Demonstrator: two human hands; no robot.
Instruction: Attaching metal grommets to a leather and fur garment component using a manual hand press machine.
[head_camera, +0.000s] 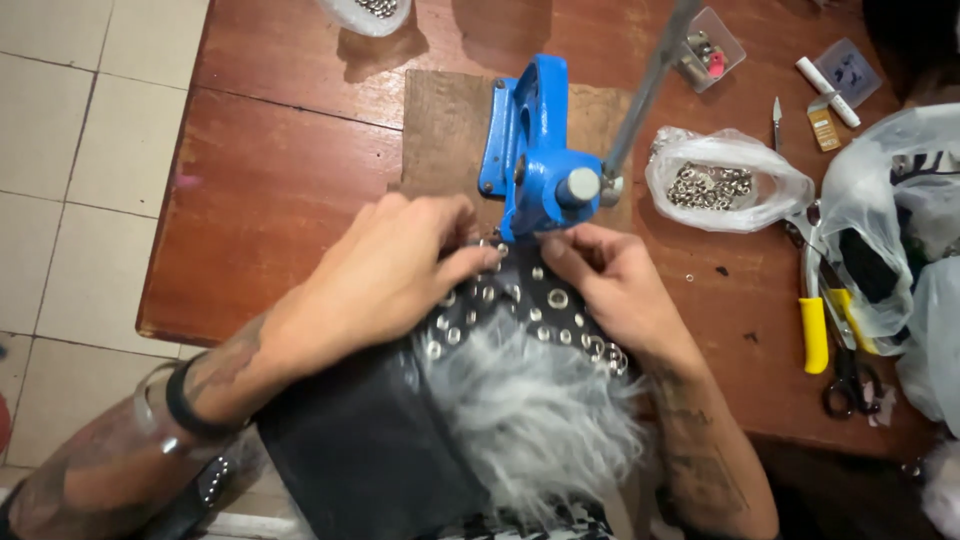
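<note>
Both hands (390, 270) (615, 285) press eyeleted black fabric (520, 305) (fur-trimmed) under blue press (535, 150).

Clear plastic bag of silver eyelets (727, 181) laid right of the blue press (537, 150), small clear box (708, 48) set beyond it, flat clear packet (846, 70) farther right, crumpled translucent bags (905, 215) piled at far right, another bag of eyelets (366, 12) seen upper left of the press

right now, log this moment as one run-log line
left hand: pressing black eyelet-studded fabric | right hand: pinching fabric edge | position: under blue metal hand press | nearby: clear bag of silver eyelets
</note>
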